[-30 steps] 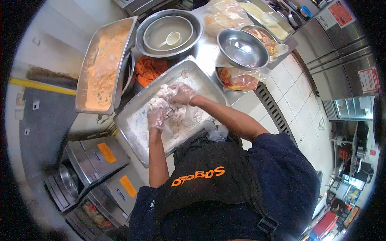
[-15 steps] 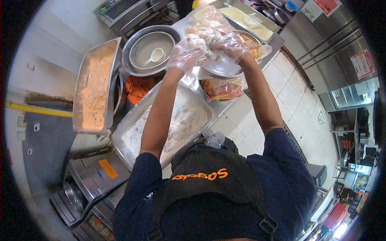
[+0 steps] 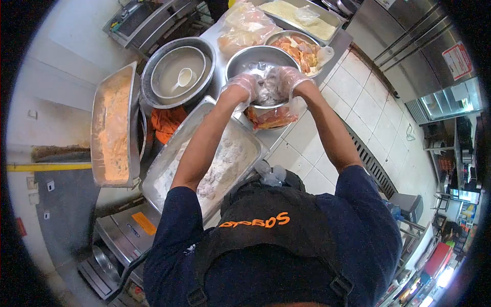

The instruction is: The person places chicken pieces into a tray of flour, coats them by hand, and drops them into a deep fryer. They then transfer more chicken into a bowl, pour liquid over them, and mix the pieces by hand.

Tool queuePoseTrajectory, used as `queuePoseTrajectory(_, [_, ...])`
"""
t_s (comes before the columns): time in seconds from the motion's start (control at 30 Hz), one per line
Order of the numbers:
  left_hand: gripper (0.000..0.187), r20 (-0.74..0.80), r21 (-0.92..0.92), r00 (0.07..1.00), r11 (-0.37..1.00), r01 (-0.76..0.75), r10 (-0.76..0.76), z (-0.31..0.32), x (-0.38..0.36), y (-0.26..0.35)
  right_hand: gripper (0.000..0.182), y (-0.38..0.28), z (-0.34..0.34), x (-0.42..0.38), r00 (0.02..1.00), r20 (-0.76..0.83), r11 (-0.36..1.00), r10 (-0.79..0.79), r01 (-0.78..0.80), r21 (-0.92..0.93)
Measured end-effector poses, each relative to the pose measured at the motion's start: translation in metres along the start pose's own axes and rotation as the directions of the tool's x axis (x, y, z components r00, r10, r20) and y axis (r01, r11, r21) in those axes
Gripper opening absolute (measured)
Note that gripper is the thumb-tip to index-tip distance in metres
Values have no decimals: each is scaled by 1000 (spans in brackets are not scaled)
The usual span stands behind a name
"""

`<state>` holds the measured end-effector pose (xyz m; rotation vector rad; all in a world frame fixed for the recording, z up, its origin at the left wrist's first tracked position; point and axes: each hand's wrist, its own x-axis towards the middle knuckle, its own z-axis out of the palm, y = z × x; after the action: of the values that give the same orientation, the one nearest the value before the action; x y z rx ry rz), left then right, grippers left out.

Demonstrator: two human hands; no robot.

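Hands moved: left hand (image 3: pixel 242 89) and right hand (image 3: pixel 294 82), clear-gloved, had lowered to the shiny round metal bowl (image 3: pixel 248 60).
Pale floured pieces (image 3: pixel 268 88): lay between both hands; I couldn't tell whether fingers pinched them.
Rectangular silver tray (image 3: pixel 254 139): held white powder, left of the grip, nearer the torso.

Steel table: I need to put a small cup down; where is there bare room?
A narrow strip shows between the wide bowl and the plastic bag. It's crowded around the left hand and right hand, at the steel bowl.
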<state>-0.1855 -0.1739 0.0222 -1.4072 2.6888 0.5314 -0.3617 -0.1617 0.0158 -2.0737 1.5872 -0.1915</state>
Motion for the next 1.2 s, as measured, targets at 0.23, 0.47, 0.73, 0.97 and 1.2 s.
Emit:
queuePoseTrajectory(0.23, [44,-150,-205,989,978,-31,0,-21,-9,-5,21,-5,-25,-17,964,-261,995,-41,15,-98])
queuePoseTrajectory(0.47, [33,-289,-252,957,963,-92,16,-38,-29,-7,21,1,-27,-16,921,-351,963,-166,75,-259])
queuePoseTrajectory(0.73, [40,-587,-360,734,922,141,-341,-27,-198,-91,26,-125,-7,-54,841,-276,872,-465,489,20])
queuePoseTrajectory(0.97, [64,49,-314,603,560,766,-797,195,-315,-197,50,-151,211,41,828,461,906,-320,410,-108])
queuePoseTrajectory(1.2, [88,54,-485,492,408,773,-869,258,-275,-195,67,-192,331,59,909,204,930,-364,368,18])
